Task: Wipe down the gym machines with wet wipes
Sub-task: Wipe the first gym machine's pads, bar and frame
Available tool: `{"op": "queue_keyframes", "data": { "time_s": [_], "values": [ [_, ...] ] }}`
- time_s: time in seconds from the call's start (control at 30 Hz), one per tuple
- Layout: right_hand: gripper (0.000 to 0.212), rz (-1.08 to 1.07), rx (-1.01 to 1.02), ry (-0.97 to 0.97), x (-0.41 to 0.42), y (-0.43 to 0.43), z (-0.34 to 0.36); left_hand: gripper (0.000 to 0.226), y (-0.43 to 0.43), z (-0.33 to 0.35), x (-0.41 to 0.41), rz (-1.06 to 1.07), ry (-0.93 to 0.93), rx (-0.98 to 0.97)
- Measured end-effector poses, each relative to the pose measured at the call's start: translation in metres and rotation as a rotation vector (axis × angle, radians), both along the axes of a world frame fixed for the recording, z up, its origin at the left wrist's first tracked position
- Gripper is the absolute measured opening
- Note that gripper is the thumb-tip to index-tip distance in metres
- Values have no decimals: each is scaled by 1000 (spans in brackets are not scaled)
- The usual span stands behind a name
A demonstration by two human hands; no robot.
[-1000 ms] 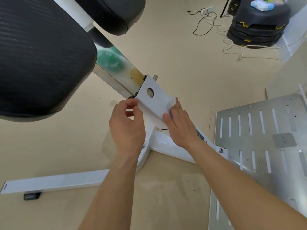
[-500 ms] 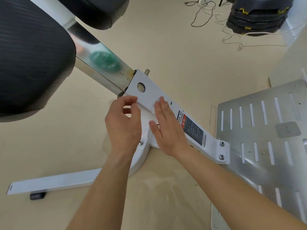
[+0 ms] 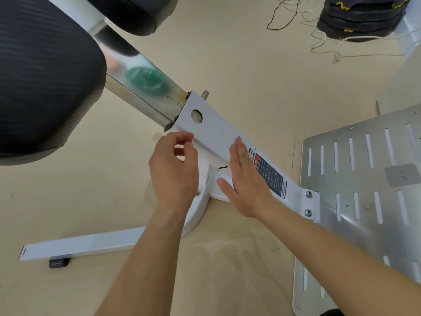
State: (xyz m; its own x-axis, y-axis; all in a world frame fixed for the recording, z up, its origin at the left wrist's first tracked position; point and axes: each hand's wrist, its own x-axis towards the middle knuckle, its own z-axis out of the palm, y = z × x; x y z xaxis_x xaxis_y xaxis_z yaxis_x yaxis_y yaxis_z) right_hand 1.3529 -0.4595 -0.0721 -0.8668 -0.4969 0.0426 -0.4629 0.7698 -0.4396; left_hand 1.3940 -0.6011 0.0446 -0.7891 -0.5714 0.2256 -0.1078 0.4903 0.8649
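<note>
The gym machine's white beam (image 3: 214, 131) runs diagonally from a chrome tube (image 3: 139, 92) down to a bolted bracket (image 3: 309, 206). My right hand (image 3: 246, 181) lies flat on the beam with straight fingers, just left of the dark warning label (image 3: 271, 176). The wet wipe is hidden beneath that palm. My left hand (image 3: 173, 174) is beside it, fingers curled, with forefinger and thumb pinching the beam's lower edge below the round hole (image 3: 196, 116).
A large black padded seat (image 3: 45, 87) overhangs the left. A slotted metal footplate (image 3: 364, 201) lies at the right. The white base bar (image 3: 79, 245) stretches along the beige floor. Stacked black weight plates (image 3: 355, 17) and loose cords (image 3: 319, 39) sit far right.
My right hand has slid down the beam from near the round hole toward the warning label, and the wipe has vanished under it. My left hand stays at the beam's lower edge.
</note>
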Motion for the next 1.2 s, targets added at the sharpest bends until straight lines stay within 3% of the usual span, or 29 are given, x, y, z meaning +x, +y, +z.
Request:
{"op": "queue_keyframes", "data": {
  "time_s": [0.23, 0.47, 0.6, 0.77, 1.0, 1.2],
  "values": [
    [87, 80, -179, 80, -19, -14, 9, 19, 9, -11, -5, -71, -21, -84],
    [90, -133, -92, -250, 13, 52, -49, 18, 22, -29, -4, -210, -139, -112],
    [98, -5, -139, -89, -12, 11, -8, 17, 20, -25, -9, -203, -112, -121],
    [93, 66, -197, 34, -40, -13, 11, 18, 14, -20, -14, -164, -83, -88],
    [99, -63, -158, -132, -19, 29, -30, 18, 15, -25, -15, -170, -85, -83],
    [95, -32, -215, -56, -35, 4, -3, 19, 24, -34, -18, -190, -52, -179]
  ]
}}
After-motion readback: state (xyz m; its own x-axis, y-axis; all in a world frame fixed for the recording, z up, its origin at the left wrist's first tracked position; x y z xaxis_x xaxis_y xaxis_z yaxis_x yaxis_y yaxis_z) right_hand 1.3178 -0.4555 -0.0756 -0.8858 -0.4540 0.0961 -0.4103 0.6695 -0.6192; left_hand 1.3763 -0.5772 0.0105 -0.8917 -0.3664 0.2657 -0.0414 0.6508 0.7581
